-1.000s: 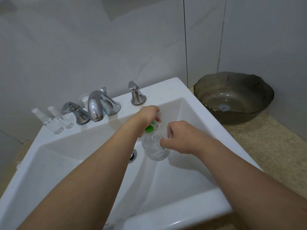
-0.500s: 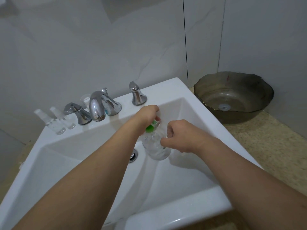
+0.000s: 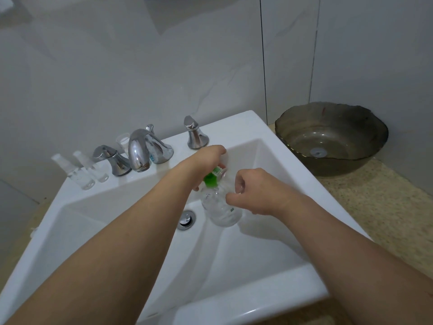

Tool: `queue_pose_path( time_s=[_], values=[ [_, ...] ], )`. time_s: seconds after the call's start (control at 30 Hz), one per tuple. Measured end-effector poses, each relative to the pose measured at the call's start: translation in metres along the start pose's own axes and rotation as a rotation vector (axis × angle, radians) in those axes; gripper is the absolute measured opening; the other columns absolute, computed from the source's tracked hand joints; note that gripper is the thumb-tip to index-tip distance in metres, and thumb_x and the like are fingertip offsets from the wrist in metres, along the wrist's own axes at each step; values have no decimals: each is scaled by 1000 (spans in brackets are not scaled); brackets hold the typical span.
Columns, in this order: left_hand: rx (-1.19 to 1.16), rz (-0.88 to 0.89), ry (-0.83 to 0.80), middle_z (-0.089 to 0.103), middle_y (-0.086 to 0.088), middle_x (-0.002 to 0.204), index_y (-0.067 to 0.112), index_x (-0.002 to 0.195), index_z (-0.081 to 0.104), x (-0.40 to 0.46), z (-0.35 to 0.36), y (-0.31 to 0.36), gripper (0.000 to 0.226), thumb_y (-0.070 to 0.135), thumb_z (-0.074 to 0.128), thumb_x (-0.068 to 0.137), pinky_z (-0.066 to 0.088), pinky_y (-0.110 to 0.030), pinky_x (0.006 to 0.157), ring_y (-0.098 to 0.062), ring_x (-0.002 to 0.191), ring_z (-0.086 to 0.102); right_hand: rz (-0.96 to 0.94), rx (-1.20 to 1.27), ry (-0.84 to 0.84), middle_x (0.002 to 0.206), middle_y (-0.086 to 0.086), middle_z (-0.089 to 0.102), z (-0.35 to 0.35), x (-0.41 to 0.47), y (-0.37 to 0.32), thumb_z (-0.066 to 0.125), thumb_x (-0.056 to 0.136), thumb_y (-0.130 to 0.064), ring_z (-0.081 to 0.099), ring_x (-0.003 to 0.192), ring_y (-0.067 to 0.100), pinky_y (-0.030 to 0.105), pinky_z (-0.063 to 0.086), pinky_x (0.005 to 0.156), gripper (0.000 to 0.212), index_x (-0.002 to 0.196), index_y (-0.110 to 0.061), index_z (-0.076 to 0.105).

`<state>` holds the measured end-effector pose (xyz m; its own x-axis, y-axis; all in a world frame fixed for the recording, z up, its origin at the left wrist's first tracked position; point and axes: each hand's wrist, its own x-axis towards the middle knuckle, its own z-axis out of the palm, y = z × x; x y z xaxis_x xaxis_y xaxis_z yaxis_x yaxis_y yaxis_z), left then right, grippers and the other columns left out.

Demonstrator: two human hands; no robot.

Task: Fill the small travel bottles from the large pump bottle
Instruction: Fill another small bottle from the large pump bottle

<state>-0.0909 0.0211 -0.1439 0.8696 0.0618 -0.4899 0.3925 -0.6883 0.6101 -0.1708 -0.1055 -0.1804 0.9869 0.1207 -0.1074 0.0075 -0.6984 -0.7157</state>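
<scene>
Over the sink (image 3: 234,127), the left hand (image 3: 206,160) closes its grip on the pump bottle's (image 3: 220,207) green top (image 3: 212,179) while the right hand (image 3: 253,191) pinches its clear body; a slip would likely spill the contents down the drain (image 3: 186,219), leaving the travel bottles (image 3: 79,170) by the tap (image 3: 138,151) unfilled.

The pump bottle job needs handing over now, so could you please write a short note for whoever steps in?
Left hand: grips the green pump top of the large pump bottle.
Right hand: holds the bottle's body over the white sink.
Two small travel bottles stand on the sink ledge left of the faucet, untouched; their fill level cannot be told.
Done: bottle in hand, nothing more visible.
Left: dispensing into each travel bottle.
</scene>
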Motion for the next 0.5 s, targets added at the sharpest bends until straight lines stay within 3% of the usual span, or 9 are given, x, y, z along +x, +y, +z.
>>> queue_pose_path(
  time_s=[0.1,0.23,0.33,0.5],
  values=[
    [-38,42,27,65,-7,101,10,99,67,2,4,-4,38,33,37,100,38,-31,70,-26,84,50,-3,-42,-33,82,0,60,1,-1,0,67,75,-39,60,61,17,30,48,58,26,76,-19,50],
    [-18,69,37,62,-6,85,9,95,64,2,8,-3,32,26,37,101,33,-27,60,-23,65,45,5,-70,-37,84,1,61,0,-2,1,66,76,-38,62,63,19,31,50,58,26,76,-17,51],
    [-13,67,34,61,-2,80,9,96,65,0,7,-3,33,25,37,101,31,-27,58,-21,65,43,-4,-68,-38,82,2,61,0,-2,0,66,76,-39,67,64,22,32,52,58,26,77,-17,51],
    [-8,46,39,66,-8,101,10,98,67,0,8,-3,35,29,38,99,33,-28,64,-23,71,44,-11,-72,-37,83,1,60,0,-1,1,66,76,-39,60,62,17,31,51,59,26,78,-18,51]
  ],
)
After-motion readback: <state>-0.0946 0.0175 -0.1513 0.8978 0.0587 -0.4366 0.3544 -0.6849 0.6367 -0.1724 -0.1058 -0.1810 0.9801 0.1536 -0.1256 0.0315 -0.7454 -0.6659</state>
